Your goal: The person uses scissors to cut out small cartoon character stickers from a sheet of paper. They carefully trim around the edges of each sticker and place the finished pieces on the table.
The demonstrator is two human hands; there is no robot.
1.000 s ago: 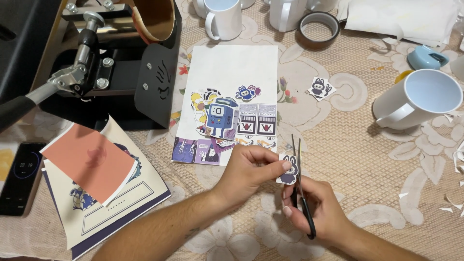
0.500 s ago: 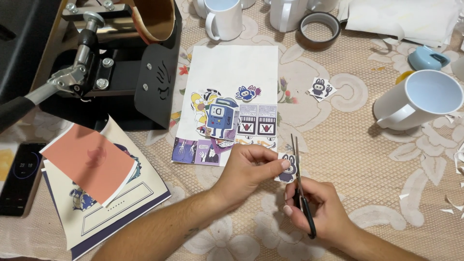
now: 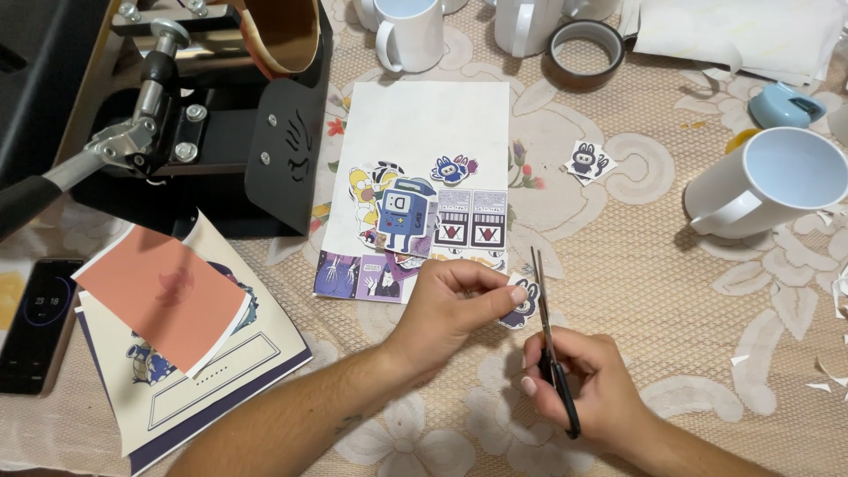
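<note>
Our left hand [image 3: 450, 305] pinches a small cartoon cutout [image 3: 521, 303] between thumb and fingertips, holding it just above the lace tablecloth [image 3: 636, 265]. The cutout is a dark purple-and-white figure on white paper, only partly visible past the fingers.

Our right hand [image 3: 579, 380] is closed through the handles of the black scissors [image 3: 548, 336]. The blades look nearly together; how narrow the gap is, we cannot tell.

Key relation: the scissors' long axis runs away from us, tips pointing up the table, handles toward our body. The cutout sits just left of the blades, touching or very nearly touching them at about mid-blade. The left hand is the nearer one to the paper; the right reaches it only through the blades.

Around: white sheet [image 3: 424, 150] with more cut stickers [image 3: 406, 212] directly beyond the hands; another small cutout [image 3: 586, 161] to the right; white mug [image 3: 768, 181] on its side; tape roll [image 3: 585, 53]; mug heat press [image 3: 212, 106] upper left; phone [image 3: 35, 322] and printed sheets [image 3: 177, 353] at left.
</note>
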